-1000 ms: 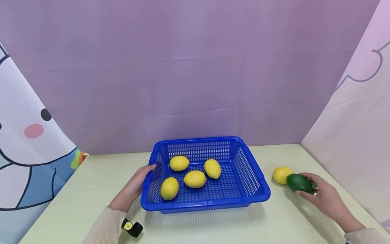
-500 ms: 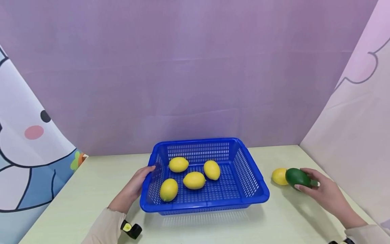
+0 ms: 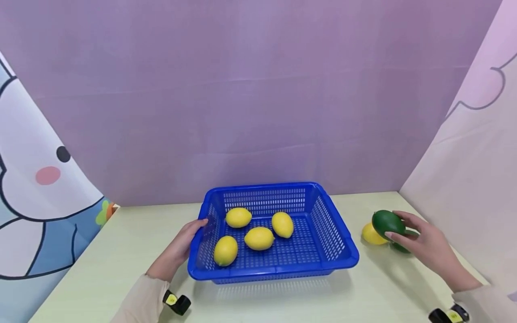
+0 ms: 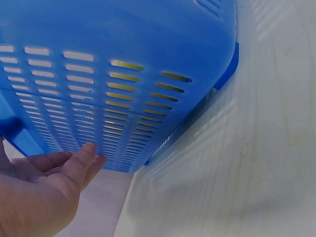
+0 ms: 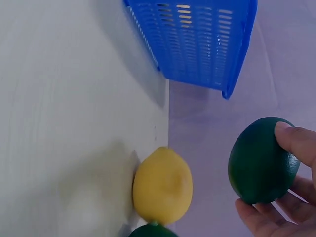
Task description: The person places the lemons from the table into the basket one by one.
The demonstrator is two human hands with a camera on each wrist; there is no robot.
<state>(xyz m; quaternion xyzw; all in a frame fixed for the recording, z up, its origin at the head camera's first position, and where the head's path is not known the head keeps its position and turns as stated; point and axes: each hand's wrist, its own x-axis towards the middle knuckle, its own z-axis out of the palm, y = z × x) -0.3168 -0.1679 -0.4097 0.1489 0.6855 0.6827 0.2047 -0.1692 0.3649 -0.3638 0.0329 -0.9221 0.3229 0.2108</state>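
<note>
My left hand (image 3: pixel 182 242) grips the left rim of a blue plastic basket (image 3: pixel 278 271), its thumb over the edge and its fingers (image 4: pixel 81 165) against the slotted outer wall. Several yellow lemons (image 3: pixel 259 238) lie inside, mostly to the left. To the right of the basket, my right hand (image 3: pixel 424 244) holds a smooth dark green lime (image 3: pixel 387 223) between thumb and fingers, raised off the table. Below it sits one lemon (image 5: pixel 163 185) on the table, partly covered in the head view. A second green lime (image 3: pixel 400 248) rests beside that lemon, mostly hidden by the hand.
The pale table (image 3: pixel 133 242) meets a purple cloth backdrop (image 3: pixel 258 98) behind the basket. Printed cloth panels stand at the left (image 3: pixel 32 188) and right (image 3: pixel 476 179). A small black camera is strapped to each wrist.
My right hand has lifted the lime up and slightly left, showing a second lime beneath the hand. The left hand and basket have stayed in place.
</note>
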